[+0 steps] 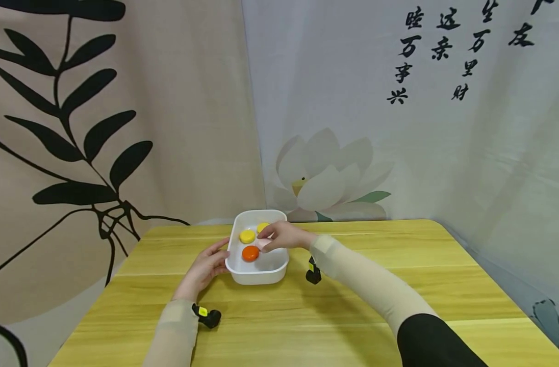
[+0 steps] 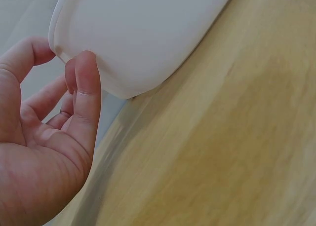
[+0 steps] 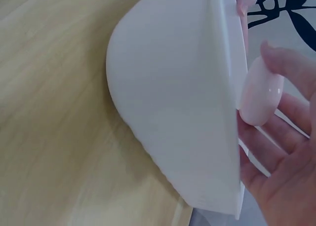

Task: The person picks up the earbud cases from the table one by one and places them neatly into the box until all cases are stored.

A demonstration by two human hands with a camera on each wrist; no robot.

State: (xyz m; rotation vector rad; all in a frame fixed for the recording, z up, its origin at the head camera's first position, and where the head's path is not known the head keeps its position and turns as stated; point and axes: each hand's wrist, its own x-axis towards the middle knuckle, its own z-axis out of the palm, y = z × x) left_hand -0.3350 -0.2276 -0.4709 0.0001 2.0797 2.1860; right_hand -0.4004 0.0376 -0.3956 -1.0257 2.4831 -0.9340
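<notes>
A white plastic basin (image 1: 261,277) stands near the table's far edge. Inside it lie a glossy orange disc (image 1: 250,253), a yellow disc (image 1: 247,236) and a second yellow one (image 1: 262,227), partly covered by my right hand (image 1: 286,236). That hand reaches over the basin's right side and pinches a smooth, rounded pale pink disc (image 3: 261,92) between thumb and fingers. At the left side, my left hand (image 1: 209,265) holds the basin by its rim, its fingertips (image 2: 88,63) against the outer wall. The basin's inside is hidden from both wrist views.
The wooden table (image 1: 353,316) runs under both forearms. Behind its far edge hangs a curtain (image 1: 206,127) printed with dark leaves, a pale flower and characters. A small black device (image 1: 313,272) sits at the right wrist, another (image 1: 209,317) at the left.
</notes>
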